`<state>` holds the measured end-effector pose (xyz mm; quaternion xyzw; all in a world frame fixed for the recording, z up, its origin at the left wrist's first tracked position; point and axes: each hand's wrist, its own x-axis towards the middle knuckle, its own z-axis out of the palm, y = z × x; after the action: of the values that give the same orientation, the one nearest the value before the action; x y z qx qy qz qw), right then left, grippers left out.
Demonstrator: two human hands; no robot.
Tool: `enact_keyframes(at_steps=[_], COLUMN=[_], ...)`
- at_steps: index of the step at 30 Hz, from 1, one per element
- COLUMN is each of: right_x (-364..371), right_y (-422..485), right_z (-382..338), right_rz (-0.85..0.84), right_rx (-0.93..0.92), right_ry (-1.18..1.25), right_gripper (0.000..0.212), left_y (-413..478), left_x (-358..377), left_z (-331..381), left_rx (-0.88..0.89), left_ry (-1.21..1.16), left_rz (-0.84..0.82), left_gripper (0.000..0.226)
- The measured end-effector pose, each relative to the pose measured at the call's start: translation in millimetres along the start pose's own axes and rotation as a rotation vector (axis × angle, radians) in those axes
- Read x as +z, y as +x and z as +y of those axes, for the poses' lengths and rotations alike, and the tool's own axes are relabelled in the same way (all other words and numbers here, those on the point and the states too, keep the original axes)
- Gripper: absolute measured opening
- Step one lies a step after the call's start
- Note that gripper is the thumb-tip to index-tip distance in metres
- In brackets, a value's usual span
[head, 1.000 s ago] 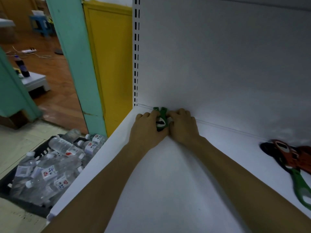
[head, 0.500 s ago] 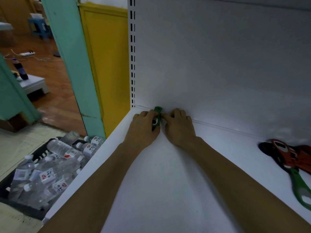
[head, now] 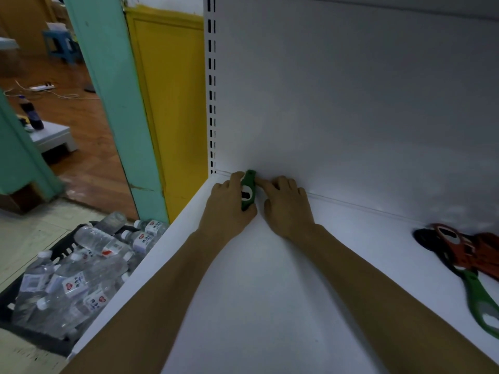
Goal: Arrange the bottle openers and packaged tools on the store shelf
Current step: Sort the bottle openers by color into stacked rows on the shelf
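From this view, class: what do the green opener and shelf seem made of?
Green opener: probably plastic, even matte green; its pale inset may be metal. Shelf: likely painted metal, smooth white with a slotted upright.

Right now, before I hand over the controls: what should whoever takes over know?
Left hand: grips the green bottle opener from its left side.
Right hand: fingers pinch the same opener from the right.
Where: the opener stands on edge in the back left corner of the shelf, against the back panel. A pile of openers, red, black and green, lies on the shelf at the right edge of view.
Done: one opener is at the corner, not yet released.
Left: let go, then arrange the pile. No packaged tools are in view.
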<state>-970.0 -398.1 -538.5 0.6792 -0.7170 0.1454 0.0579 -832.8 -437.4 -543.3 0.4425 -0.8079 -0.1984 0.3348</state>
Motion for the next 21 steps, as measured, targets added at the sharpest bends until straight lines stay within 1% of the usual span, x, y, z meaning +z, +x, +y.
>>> enact_keyframes(at_steps=[2,5,8,11,14,18,21], right_x=[0,1,0,-1,-4,-10,-8], right_y=[-1,1,5,4,6,5,3], right_z=[0,1,-1,-3,-4,-7,-8], right_rz=[0.014,-0.005,-0.048,-0.041,-0.074,-0.105,-0.114], right_rx=[0.012,0.018,0.019,0.037,0.026,0.033,0.048], right_ry=[0.018,-0.037,-0.070,-0.070,-0.082,-0.072,-0.093], right_gripper=[0.056,0.051,0.048,0.045,0.044,0.042,0.042], left_y=[2,4,3,4,4,3,3], left_x=[1,2,3,4,4,2,3], left_z=[-3,-8,-8,-8,-7,-5,-4], left_rx=[-0.017,-0.049,-0.032,-0.029,-0.032,0.006,0.004], left_ry=[-0.026,-0.065,-0.063,-0.056,-0.032,0.049,0.019], left_rz=[-0.008,-0.020,-0.026,-0.027,-0.033,-0.036,-0.028], left_gripper=[0.078,0.086,0.086,0.084,0.077,0.055,0.053])
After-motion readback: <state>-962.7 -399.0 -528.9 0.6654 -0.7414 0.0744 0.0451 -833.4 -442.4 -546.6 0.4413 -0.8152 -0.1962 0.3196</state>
